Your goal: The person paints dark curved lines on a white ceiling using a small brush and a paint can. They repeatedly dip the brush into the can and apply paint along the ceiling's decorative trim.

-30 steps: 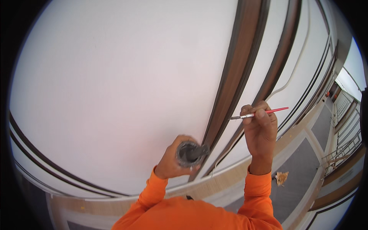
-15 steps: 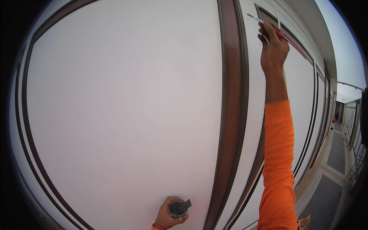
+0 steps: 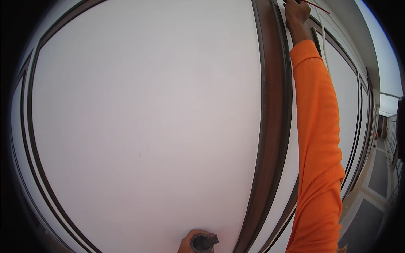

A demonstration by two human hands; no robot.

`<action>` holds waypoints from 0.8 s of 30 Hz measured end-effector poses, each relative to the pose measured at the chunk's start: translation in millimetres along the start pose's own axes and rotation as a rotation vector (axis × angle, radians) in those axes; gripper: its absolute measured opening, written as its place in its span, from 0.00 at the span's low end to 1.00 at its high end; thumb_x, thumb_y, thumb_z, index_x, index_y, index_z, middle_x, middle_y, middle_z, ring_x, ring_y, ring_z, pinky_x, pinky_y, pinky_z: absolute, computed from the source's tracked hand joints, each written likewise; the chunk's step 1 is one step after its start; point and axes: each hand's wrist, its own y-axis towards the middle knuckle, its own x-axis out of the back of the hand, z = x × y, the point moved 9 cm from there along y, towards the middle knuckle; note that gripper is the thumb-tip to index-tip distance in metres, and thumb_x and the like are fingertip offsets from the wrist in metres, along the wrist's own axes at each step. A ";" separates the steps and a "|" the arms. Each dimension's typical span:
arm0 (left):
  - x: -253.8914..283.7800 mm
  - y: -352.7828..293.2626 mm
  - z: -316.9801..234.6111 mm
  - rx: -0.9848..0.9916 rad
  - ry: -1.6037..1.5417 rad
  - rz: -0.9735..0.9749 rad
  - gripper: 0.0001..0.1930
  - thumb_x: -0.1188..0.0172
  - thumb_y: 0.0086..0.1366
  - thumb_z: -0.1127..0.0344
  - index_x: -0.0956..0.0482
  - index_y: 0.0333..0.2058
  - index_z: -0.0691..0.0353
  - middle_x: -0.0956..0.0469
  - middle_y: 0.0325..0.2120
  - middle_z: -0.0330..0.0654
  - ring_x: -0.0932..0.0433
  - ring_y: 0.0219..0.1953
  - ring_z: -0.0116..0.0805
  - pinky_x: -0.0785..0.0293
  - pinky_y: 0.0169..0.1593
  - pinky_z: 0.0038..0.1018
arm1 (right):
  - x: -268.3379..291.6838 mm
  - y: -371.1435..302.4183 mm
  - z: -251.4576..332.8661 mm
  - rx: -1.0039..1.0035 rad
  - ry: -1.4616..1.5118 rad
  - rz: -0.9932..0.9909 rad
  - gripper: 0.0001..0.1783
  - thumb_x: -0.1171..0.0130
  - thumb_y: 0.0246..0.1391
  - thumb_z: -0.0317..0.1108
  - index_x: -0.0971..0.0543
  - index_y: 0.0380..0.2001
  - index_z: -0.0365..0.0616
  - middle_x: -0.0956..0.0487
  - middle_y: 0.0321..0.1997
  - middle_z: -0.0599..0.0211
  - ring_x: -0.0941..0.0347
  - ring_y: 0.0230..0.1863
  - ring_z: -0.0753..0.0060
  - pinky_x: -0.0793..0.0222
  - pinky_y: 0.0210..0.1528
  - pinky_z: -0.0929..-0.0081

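Observation:
At the bottom edge my left hand is wrapped round a small round pot with dark paint inside. A flat dark piece sticks out over the pot's right rim. High at the upper right, my right hand grips a thin paintbrush with a red handle. The handle slants down to the right of the hand; the bristle end is past the top edge, out of sight. This hand is close to the upper part of a brown post with dark edges, beside the white wall strip.
A large white panel framed by dark trim fills the left and middle. A pale cable hangs by another framed panel at right. Farther right, a walkway with grey floor sections runs back beside a railing.
My right hand with the paintbrush has moved up, taking the bristles out of view. The left hand and pot sit slightly lower and further right. The wall's trim has shifted right in view.

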 end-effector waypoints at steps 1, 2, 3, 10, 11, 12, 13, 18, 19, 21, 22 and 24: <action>0.1 1.2 -0.2 0.002 0.008 0.001 0.32 0.38 0.58 0.66 0.36 0.61 0.63 0.31 0.56 0.46 0.30 0.60 0.36 0.33 0.64 0.34 | 0.4 3.2 -3.9 0.007 -0.020 0.003 0.15 0.35 0.52 0.38 0.14 0.35 0.36 0.16 0.29 0.63 0.22 0.30 0.71 0.27 0.36 0.71; 0.6 3.7 -1.6 0.005 0.020 0.000 0.32 0.37 0.56 0.68 0.35 0.60 0.63 0.29 0.55 0.45 0.29 0.58 0.36 0.32 0.63 0.34 | -1.3 2.3 -4.4 0.012 -0.035 0.006 0.14 0.35 0.52 0.38 0.14 0.34 0.37 0.16 0.29 0.63 0.21 0.31 0.71 0.27 0.37 0.71; 1.0 6.2 -1.9 0.007 0.030 0.000 0.32 0.36 0.54 0.69 0.34 0.59 0.63 0.28 0.53 0.45 0.28 0.57 0.36 0.31 0.62 0.34 | -1.7 0.7 -7.2 -0.006 -0.035 -0.004 0.14 0.36 0.52 0.38 0.14 0.35 0.37 0.16 0.30 0.63 0.21 0.31 0.71 0.27 0.37 0.71; 3.2 5.1 -4.4 -0.093 0.059 0.001 0.32 0.31 0.49 0.71 0.29 0.55 0.64 0.25 0.50 0.45 0.24 0.54 0.36 0.28 0.59 0.32 | -6.2 1.1 -15.8 0.019 -0.002 -0.005 0.13 0.36 0.53 0.37 0.14 0.34 0.37 0.15 0.31 0.64 0.20 0.33 0.69 0.26 0.40 0.70; 2.6 6.1 -6.6 -0.099 0.056 -0.001 0.32 0.30 0.49 0.70 0.29 0.55 0.64 0.26 0.50 0.45 0.24 0.53 0.36 0.28 0.59 0.32 | -7.7 1.9 -16.4 0.029 0.002 0.000 0.13 0.36 0.53 0.37 0.14 0.34 0.37 0.15 0.31 0.64 0.20 0.33 0.69 0.26 0.40 0.70; 1.7 7.4 -10.4 -0.106 0.052 -0.003 0.32 0.30 0.48 0.69 0.29 0.55 0.64 0.26 0.51 0.45 0.24 0.53 0.36 0.28 0.59 0.32 | -6.6 3.2 -17.7 0.030 -0.058 -0.007 0.13 0.36 0.53 0.37 0.14 0.34 0.37 0.15 0.31 0.64 0.19 0.33 0.68 0.26 0.40 0.70; 1.0 8.6 -14.3 -0.112 0.049 -0.004 0.32 0.30 0.48 0.69 0.28 0.55 0.64 0.26 0.51 0.44 0.24 0.53 0.37 0.28 0.59 0.32 | -5.0 4.5 -19.1 0.030 -0.118 -0.014 0.12 0.36 0.53 0.36 0.14 0.34 0.38 0.15 0.32 0.63 0.19 0.33 0.68 0.25 0.40 0.70; -1.0 6.8 -5.3 0.047 0.029 -0.006 0.33 0.28 0.49 0.67 0.28 0.55 0.63 0.26 0.50 0.43 0.24 0.52 0.36 0.28 0.58 0.32 | -7.9 5.3 -23.5 0.006 0.049 0.015 0.12 0.36 0.53 0.36 0.13 0.35 0.39 0.14 0.33 0.62 0.19 0.34 0.68 0.25 0.41 0.71; -1.2 5.3 -4.1 0.052 0.019 -0.009 0.34 0.28 0.49 0.67 0.29 0.56 0.63 0.26 0.50 0.43 0.25 0.52 0.36 0.28 0.58 0.32 | -9.7 5.7 -21.4 0.007 0.016 0.019 0.13 0.36 0.53 0.36 0.13 0.36 0.39 0.14 0.33 0.63 0.19 0.34 0.69 0.25 0.40 0.71; -2.1 3.7 -1.4 0.058 0.004 -0.003 0.34 0.28 0.49 0.66 0.29 0.56 0.62 0.26 0.50 0.43 0.25 0.52 0.35 0.29 0.58 0.32 | -10.4 6.3 -20.3 0.009 -0.078 0.034 0.13 0.36 0.53 0.37 0.13 0.37 0.40 0.14 0.33 0.63 0.19 0.33 0.69 0.25 0.40 0.72; -2.3 2.5 0.2 0.064 -0.002 -0.002 0.35 0.27 0.49 0.66 0.30 0.56 0.62 0.26 0.50 0.42 0.25 0.52 0.35 0.29 0.58 0.32 | -9.8 6.8 -19.8 0.010 -0.136 0.045 0.13 0.35 0.52 0.37 0.13 0.37 0.40 0.14 0.33 0.63 0.19 0.33 0.69 0.25 0.40 0.72; -3.3 2.9 1.3 0.069 -0.015 0.004 0.35 0.27 0.49 0.65 0.30 0.57 0.62 0.27 0.50 0.42 0.26 0.52 0.34 0.29 0.58 0.32 | -8.8 9.7 -21.2 0.017 -0.135 0.048 0.14 0.35 0.52 0.37 0.13 0.37 0.40 0.14 0.33 0.63 0.19 0.33 0.69 0.26 0.40 0.72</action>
